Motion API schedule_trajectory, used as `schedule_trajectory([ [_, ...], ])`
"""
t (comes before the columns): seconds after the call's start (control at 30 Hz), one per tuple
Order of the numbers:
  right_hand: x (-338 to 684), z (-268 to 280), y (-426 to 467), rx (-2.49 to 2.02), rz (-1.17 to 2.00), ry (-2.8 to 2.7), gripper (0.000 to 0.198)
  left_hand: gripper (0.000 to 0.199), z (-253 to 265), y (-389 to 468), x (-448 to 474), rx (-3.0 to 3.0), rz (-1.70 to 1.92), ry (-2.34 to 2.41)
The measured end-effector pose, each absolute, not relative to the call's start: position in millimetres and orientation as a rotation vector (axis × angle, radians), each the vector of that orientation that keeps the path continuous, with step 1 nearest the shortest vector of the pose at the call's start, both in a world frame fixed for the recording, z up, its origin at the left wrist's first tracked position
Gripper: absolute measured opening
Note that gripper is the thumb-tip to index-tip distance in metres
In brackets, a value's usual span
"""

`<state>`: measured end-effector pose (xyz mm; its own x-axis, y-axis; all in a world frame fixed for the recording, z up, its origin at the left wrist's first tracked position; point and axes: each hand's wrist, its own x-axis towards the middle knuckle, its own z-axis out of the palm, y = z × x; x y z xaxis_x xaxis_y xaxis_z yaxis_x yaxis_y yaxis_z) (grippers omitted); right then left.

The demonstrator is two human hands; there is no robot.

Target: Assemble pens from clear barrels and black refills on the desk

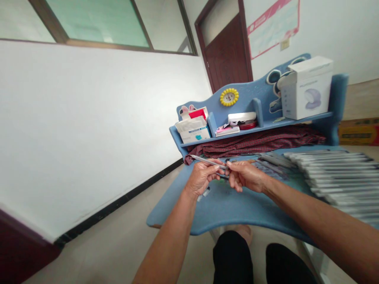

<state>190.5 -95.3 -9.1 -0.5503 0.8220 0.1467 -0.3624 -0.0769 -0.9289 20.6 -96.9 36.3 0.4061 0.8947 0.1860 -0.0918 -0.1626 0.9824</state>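
Over the middle of the blue desk, my left hand (201,176) is closed around a slim, clear-barrelled pen (201,158) that points up and to the left. The fingertips of my right hand (246,175) pinch together at the pen's other end, close against the left fingers. What exactly sits between those right fingertips is hidden. A darker stick-like piece shows just under the hands, too blurred to name. Small clear and white pieces (204,194) lie on the desk beside my left wrist. Behind my right hand are loose pen parts (274,161).
A large stack of pens (340,173) covers the right side of the blue desk (233,213). Along the back lies a checked cloth (251,142), beneath a shelf holding a white box (310,88), a smaller opened carton (194,132) and a red round case (248,125).
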Motion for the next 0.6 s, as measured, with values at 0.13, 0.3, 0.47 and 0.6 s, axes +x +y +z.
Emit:
schedule_trajectory([
  [0.13,192.9,-11.6,-92.9,-0.555,1.701,-1.373,0.028,0.023,31.6,-97.4,20.6,1.512,1.051,0.865],
  [0.3,193.8,-17.1,-88.9,-0.530,1.749,-1.410,0.032,0.026,32.2,-99.6,18.7,1.554,1.024,0.900],
  [0.47,198.0,-16.0,-84.1,-0.571,1.722,-1.332,0.030,0.029,23.2,-100.4,-4.0,1.761,0.879,1.319],
  [0.6,203.0,-14.4,-80.9,-0.654,1.667,-1.287,0.027,0.012,9.8,-105.6,-23.8,2.102,0.761,1.762],
])
